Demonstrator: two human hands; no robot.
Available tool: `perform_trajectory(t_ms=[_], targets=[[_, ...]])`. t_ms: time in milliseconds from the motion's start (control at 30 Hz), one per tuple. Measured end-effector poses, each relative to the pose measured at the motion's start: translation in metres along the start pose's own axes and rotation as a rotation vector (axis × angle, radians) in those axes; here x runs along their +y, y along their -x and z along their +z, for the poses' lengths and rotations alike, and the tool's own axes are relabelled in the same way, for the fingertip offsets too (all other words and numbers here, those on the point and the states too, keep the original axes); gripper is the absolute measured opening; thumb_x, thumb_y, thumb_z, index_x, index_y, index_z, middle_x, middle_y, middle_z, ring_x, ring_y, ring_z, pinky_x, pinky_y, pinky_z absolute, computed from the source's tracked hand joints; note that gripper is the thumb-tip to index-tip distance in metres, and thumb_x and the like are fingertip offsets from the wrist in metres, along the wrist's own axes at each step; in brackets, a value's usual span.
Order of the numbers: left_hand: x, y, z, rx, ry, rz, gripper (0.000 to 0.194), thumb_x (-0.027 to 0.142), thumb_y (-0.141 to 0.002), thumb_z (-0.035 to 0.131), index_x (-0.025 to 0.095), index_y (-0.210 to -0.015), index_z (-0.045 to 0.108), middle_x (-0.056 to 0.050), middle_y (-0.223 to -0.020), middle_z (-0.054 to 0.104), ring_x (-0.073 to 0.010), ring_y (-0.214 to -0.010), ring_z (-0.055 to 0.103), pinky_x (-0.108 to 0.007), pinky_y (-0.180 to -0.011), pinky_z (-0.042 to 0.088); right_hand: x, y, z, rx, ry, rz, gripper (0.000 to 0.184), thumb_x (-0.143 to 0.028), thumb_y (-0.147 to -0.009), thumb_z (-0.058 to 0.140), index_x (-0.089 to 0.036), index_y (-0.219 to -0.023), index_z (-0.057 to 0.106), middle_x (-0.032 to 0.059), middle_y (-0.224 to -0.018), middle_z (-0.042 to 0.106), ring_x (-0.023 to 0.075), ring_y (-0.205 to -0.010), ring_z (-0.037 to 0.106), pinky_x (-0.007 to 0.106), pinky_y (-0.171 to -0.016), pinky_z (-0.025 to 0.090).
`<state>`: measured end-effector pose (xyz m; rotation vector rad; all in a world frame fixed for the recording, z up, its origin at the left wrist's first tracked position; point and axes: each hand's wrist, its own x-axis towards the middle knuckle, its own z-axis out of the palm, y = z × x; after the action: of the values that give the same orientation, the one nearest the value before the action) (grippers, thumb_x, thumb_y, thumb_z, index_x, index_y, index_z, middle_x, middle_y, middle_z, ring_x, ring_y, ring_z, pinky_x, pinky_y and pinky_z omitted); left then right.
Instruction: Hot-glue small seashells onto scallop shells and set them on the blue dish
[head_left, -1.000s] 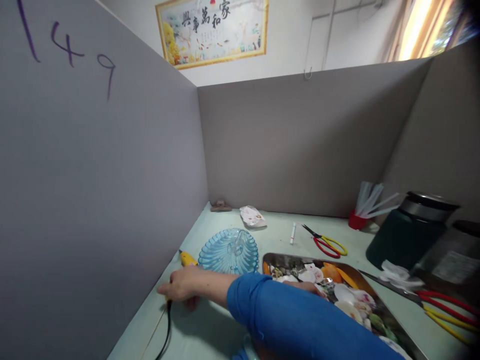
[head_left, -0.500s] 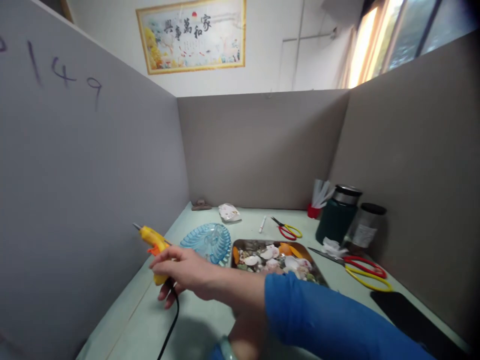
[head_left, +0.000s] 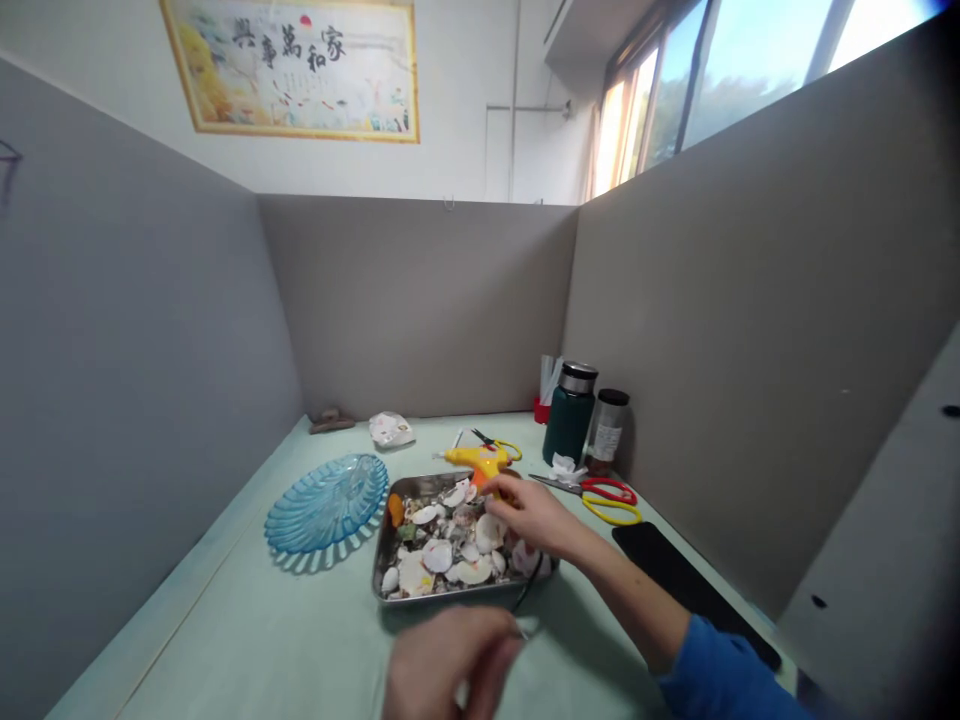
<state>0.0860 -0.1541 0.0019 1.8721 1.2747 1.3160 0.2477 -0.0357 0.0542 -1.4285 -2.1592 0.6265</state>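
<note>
My right hand [head_left: 529,510] is closed around a yellow hot glue gun [head_left: 480,459], its nozzle facing left over the back of a metal tray [head_left: 412,603]. Beneath it the tray holds many seashells [head_left: 437,555], white, pinkish and orange. A black cord [head_left: 531,582] hangs from the gun past the tray's front edge. Low in the middle, in front of the tray, is my left hand [head_left: 450,660], blurred, with fingers pinched together. A small pale glint shows at its fingertips, too blurred to name. A blue fluted glass dish [head_left: 322,505] rests left of the tray.
Behind the tray lie small scissors [head_left: 499,443] and a white packet [head_left: 391,430]. On the right stand a dark green thermos [head_left: 570,415] and a lidded jar [head_left: 606,435], with larger scissors [head_left: 600,495] and a black flat slab [head_left: 686,590] nearer. Grey partitions [head_left: 420,300] enclose the table.
My right hand took up the glue gun at the left and carried it right, over the tray. My left hand came into clear view in front. The view has swung right.
</note>
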Motion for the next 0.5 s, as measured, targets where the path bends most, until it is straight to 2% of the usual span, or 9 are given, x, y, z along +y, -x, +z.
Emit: perform_trajectory(t_ms=[33, 100, 233, 300, 367, 500], targets=[[-0.002, -0.010, -0.011, 0.027, 0.015, -0.023, 0.020, 0.041, -0.079, 0.059, 0.027, -0.083, 0.073, -0.007, -0.084, 0.074, -0.0258, -0.074, 0.067, -0.030, -0.063, 0.049, 0.010, 0.004, 0.006, 0.009, 0.036, 0.019, 0.024, -0.026, -0.086, 0.047, -0.021, -0.103, 0.062, 0.0028, -0.087, 0.065, 0.0181, -0.080, 0.062, 0.025, -0.066, 0.042], [-0.011, -0.033, -0.027, 0.167, 0.161, -0.205, 0.024, 0.045, -0.072, 0.066, 0.022, -0.078, 0.071, -0.005, -0.080, 0.073, -0.0247, -0.076, 0.065, -0.027, -0.064, 0.049, 0.023, 0.008, 0.018, 0.029, 0.087, 0.050, 0.026, -0.027, -0.085, 0.049, -0.021, -0.107, 0.060, 0.0051, -0.096, 0.066, 0.0214, -0.089, 0.061, 0.027, -0.071, 0.040], [-0.043, -0.072, -0.039, 0.180, 0.437, -0.529, 0.040, 0.052, -0.064, 0.070, 0.018, -0.083, 0.063, 0.000, -0.060, 0.064, -0.0147, -0.048, 0.055, -0.021, -0.041, 0.041, 0.033, 0.010, 0.032, 0.050, 0.180, 0.083, 0.031, -0.036, -0.080, 0.058, -0.023, -0.108, 0.056, 0.0074, -0.100, 0.066, 0.0267, -0.091, 0.062, 0.030, -0.070, 0.038], [-0.058, -0.084, -0.040, 0.180, 0.464, -0.570, 0.044, 0.053, -0.061, 0.072, 0.017, -0.083, 0.061, 0.001, -0.060, 0.063, -0.0136, -0.047, 0.054, -0.021, -0.041, 0.041, 0.034, 0.008, 0.032, 0.085, 0.248, 0.084, 0.029, -0.042, -0.080, 0.057, -0.023, -0.102, 0.058, 0.0072, -0.099, 0.067, 0.0267, -0.090, 0.062, 0.029, -0.069, 0.038], [-0.069, -0.093, -0.040, 0.162, 0.444, -0.557, 0.044, 0.053, -0.060, 0.073, 0.017, -0.083, 0.060, 0.000, -0.062, 0.064, -0.0135, -0.049, 0.055, -0.021, -0.043, 0.041, 0.033, 0.005, 0.031, 0.121, 0.315, 0.101, 0.029, -0.045, -0.083, 0.054, -0.022, -0.099, 0.058, 0.0077, -0.099, 0.067, 0.0259, -0.089, 0.063, 0.029, -0.068, 0.039], [-0.077, -0.109, -0.035, 0.096, 0.387, -0.513, 0.040, 0.051, -0.063, 0.071, 0.016, -0.080, 0.060, 0.001, -0.061, 0.063, -0.0128, -0.051, 0.054, -0.019, -0.044, 0.040, 0.029, -0.003, 0.037, 0.086, 0.366, 0.183, 0.030, -0.045, -0.084, 0.052, -0.019, -0.098, 0.058, 0.0101, -0.093, 0.070, 0.0278, -0.084, 0.065, 0.031, -0.065, 0.041]])
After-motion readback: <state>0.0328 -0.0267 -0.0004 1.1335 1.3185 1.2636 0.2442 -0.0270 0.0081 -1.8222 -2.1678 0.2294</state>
